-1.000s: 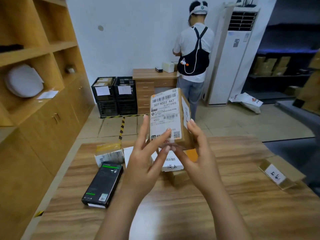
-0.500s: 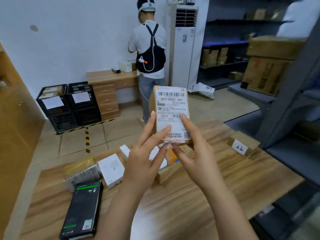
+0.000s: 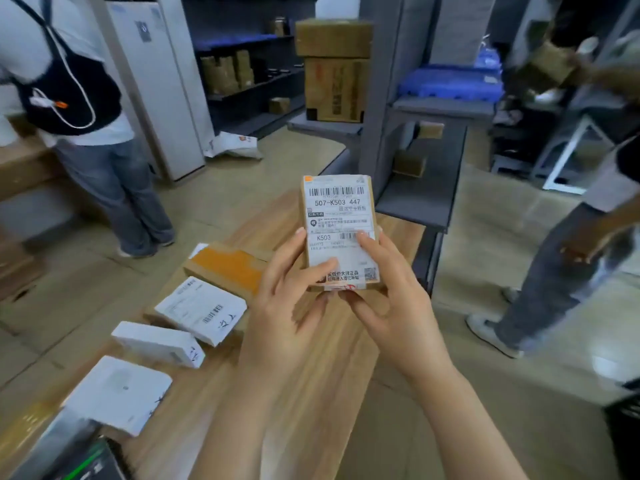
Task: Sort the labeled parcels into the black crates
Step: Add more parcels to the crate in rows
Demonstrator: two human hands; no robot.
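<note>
Table (image 3: 221,386) far end under parcel (image 3: 337,216), held by left hand (image 3: 287,306), right hand (image 3: 394,306).

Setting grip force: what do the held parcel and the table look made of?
Parcel: likely cardboard, matte brown at its edges, under a white paper label. Table: wood or wood-look laminate, judging by the grain; smooth, with a slight sheen.

The parcel (image 3: 337,233) was brown cardboard under a matt white paper label. The table (image 3: 194,427) showed smooth wood grain with a faint sheen. Glossy orange tape covered a cardboard box (image 3: 227,268). The floor tiles (image 3: 485,265) shone.
</note>
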